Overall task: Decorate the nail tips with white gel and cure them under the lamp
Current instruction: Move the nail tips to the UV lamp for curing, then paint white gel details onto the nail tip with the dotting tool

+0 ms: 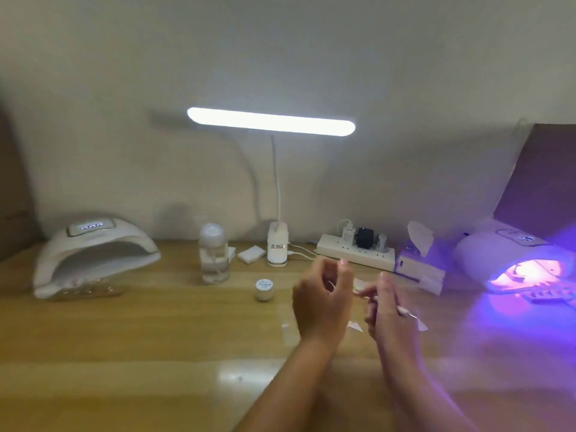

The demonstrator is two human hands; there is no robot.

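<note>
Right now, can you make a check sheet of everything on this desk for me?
Surface: wooden desk, purple glow at right.
Job's things: gel jar; unlit nail lamp at left; glowing nail lamp at right, tip strip at its mouth.
Clutter: bottle, white pads, tissue box, paper scraps.
Grips: left hand curled, contents blurred; right hand holds a thin tool.
Cables: white leads from desk lamp to power strip.
Surroundings: plain wall, brown board at right.

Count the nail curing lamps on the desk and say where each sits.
2. The left curing lamp stands far left, dark inside; the right curing lamp sits far right, glowing purple.
</note>
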